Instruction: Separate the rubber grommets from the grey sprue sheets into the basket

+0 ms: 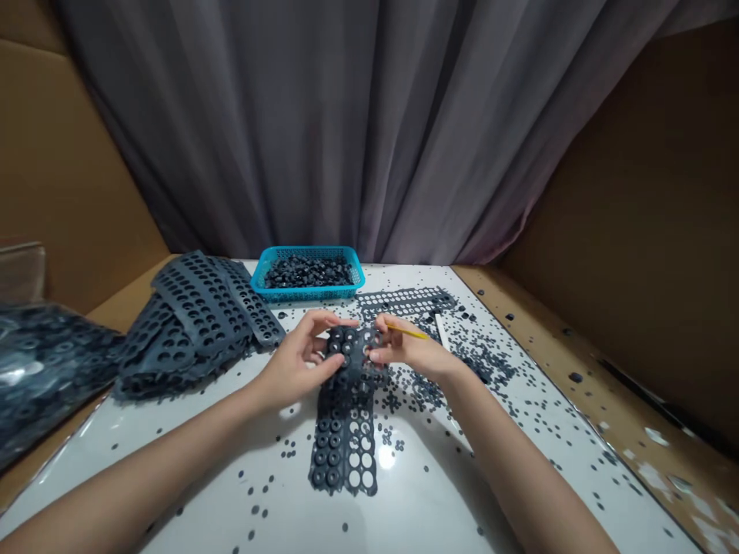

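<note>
black rubber sheet (346, 438), perforated in paired columns, lies lengthwise at the centre of the white table (231, 469), its far end raised between both hands. grip, left: the left hand (305, 358) is closed on the far-left edge of the sheet, thumb on top. grip, right: the right hand (412, 350) is closed on a slim yellow stick (409, 332), thumb and fingertip at the sheet's far-right edge; whether they also pinch a part cannot be told.

progress on this sheet: partial, in my judgement. the left pair of columns carries thick rings (326, 458) down to the near end. in the right pair, the near holes are open and show white table through them; holes close to the right hand are too indistinct to rate.

finished work, as judged: a blue basket (303, 294) beyond the hands holds many small black parts (305, 271), and a sheet with open holes (404, 302) lies to its right. small black discs (490, 362) litter the table, densest at right.

outstanding, as judged: a pile of sheets (196, 308) at left; whether every cavity there is filled cannot be confirmed.
</note>
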The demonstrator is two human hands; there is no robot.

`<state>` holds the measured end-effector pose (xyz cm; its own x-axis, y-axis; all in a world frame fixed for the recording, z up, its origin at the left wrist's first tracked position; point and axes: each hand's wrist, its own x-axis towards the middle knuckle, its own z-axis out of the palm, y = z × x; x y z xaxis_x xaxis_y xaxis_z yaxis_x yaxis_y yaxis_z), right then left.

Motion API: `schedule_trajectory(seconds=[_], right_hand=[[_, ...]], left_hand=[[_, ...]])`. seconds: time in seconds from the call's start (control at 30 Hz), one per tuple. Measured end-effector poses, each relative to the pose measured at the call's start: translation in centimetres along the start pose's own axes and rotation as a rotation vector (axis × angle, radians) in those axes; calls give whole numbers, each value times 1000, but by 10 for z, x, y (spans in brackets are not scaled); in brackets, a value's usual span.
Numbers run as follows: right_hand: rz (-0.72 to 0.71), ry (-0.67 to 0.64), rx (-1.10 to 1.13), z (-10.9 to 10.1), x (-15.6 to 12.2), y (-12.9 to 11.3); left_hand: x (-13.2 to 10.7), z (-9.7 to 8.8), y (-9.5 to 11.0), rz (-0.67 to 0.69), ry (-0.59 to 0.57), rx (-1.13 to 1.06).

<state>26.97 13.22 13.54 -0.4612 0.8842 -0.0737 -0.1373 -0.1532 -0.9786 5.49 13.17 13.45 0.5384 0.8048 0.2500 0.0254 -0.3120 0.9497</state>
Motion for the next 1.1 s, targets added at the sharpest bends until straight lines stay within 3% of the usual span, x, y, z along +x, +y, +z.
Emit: schedule_trajectory(seconds=[0.07, 0.23, 0.33, 0.4, 0.5, 0.6, 0.7, 0.8, 0.87, 0.97, 1.1], right_hand=[[-48, -27, 21, 17, -22, -18], [-77, 43, -35, 69, -85, -56], [-153, 119, -81, 86, -100, -72], [-218, 198, -111, 85, -91, -75], [-249, 271, -175, 66, -56, -59], [-228, 270, -247, 37, -11, -21], [-175, 372, -376, 15, 27, 23], [-196, 449, -439, 3, 56, 50], [-223, 502, -471, 1, 69, 57], [-268, 591, -488, 3, 69, 54], [-267, 598, -451, 22, 26, 50]], left_hand=[[-23, 2, 22, 70, 10, 130], [-80, 7, 77, 293, 81, 286], [-89, 9, 100, 324, 198, 315], [-78, 8, 103, 238, 265, 286], [-45, 1, 76, 93, 278, 190], [-11, -8, 18, 19, 242, 246], [11, -17, -41, -11, 192, 313], [23, -23, -78, -34, 200, 370], [29, -28, -88, -32, 197, 424], [27, -32, -84, -5, 200, 515], [-9, -27, -56, 53, 141, 620]])
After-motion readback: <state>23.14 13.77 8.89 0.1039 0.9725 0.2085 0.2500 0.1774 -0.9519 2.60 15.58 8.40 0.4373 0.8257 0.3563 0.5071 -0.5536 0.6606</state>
